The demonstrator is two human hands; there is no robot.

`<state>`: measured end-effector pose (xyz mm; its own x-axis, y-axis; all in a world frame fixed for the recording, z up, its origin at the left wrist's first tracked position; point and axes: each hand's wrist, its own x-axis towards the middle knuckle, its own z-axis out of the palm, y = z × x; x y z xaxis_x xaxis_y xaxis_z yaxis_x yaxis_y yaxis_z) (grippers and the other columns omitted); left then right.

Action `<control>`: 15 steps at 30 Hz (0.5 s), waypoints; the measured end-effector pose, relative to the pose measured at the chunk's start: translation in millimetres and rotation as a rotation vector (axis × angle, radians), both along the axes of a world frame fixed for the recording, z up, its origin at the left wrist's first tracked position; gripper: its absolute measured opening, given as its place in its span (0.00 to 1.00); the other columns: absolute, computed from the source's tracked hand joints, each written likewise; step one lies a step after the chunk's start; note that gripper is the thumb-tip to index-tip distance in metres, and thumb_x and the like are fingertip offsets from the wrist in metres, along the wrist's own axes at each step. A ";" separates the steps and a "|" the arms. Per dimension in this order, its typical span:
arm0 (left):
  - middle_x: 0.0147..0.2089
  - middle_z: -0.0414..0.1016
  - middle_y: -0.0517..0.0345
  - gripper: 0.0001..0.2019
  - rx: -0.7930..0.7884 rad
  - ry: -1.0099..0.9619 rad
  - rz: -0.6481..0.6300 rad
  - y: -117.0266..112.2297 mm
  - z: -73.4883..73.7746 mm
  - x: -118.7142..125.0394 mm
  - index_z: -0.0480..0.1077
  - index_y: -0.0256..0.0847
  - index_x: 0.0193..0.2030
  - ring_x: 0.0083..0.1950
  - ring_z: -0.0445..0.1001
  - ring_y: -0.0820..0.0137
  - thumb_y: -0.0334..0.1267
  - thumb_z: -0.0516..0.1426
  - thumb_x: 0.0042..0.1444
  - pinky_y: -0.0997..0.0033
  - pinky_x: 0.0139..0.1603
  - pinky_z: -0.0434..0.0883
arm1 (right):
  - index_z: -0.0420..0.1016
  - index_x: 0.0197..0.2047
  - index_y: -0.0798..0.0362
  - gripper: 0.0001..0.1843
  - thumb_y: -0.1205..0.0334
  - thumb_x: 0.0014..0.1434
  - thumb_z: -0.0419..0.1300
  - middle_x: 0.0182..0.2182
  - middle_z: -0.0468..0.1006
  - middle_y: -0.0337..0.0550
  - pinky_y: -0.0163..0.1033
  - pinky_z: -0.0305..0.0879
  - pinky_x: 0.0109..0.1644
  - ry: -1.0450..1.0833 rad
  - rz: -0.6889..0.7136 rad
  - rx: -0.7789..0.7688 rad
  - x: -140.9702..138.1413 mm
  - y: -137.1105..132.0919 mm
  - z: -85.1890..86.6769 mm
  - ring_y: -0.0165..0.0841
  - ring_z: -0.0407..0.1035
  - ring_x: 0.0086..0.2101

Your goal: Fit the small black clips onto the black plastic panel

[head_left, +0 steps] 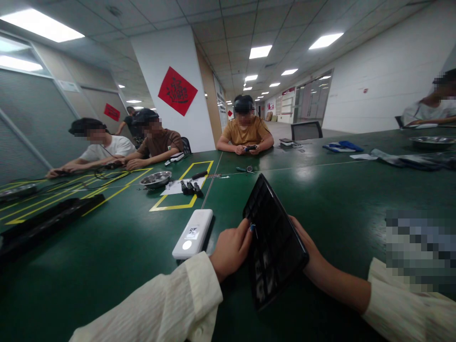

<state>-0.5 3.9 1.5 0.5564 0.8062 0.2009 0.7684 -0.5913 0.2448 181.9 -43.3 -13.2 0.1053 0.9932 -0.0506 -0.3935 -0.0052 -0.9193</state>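
Note:
A thin black rectangular panel (276,242) with a faint grid on its face is tilted up on edge above the green table. My right hand (311,254) grips it from behind along its right side; those fingers are mostly hidden. At the panel's left side, my left hand (231,249) is closed in a pinch, fingertips close against the gridded face. A small blue-tipped piece (252,227) shows at these fingertips; its kind is too small to tell. Just left of that hand lies a white power-bank-like device (193,233) with a number label.
On the green table (142,266) sit a metal bowl (156,179), several black parts (191,188) on white paper, and a long black tray (50,221) at left. A green-handled tool (244,169) lies ahead. Several people sit around, including a person in a mustard shirt (245,130).

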 end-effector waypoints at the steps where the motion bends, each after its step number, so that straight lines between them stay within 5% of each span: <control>1: 0.29 0.73 0.57 0.13 0.021 0.038 -0.009 -0.7 0.4 -0.4 0.60 0.40 0.44 0.31 0.73 0.67 0.40 0.37 0.65 0.72 0.29 0.60 | 0.63 0.44 0.47 0.20 0.50 0.48 0.58 0.25 0.69 0.34 0.41 0.61 0.37 0.005 -0.001 -0.002 -0.3 0.1 0.4 0.32 0.63 0.25; 9: 0.29 0.73 0.55 0.10 0.239 0.275 -0.091 -1.7 13.4 -0.9 0.62 0.39 0.40 0.30 0.73 0.66 0.39 0.42 0.61 0.71 0.30 0.63 | 0.65 0.43 0.48 0.20 0.51 0.48 0.58 0.24 0.69 0.34 0.42 0.61 0.38 -0.033 -0.022 0.019 -0.8 -0.2 2.2 0.33 0.63 0.26; 15: 0.27 0.72 0.54 0.11 0.300 0.295 -0.015 0.0 14.8 -0.9 0.63 0.39 0.36 0.29 0.72 0.65 0.40 0.43 0.60 0.69 0.29 0.64 | 0.64 0.44 0.48 0.22 0.49 0.47 0.58 0.25 0.69 0.35 0.42 0.61 0.39 -0.037 -0.011 0.003 1.2 0.5 0.2 0.33 0.63 0.26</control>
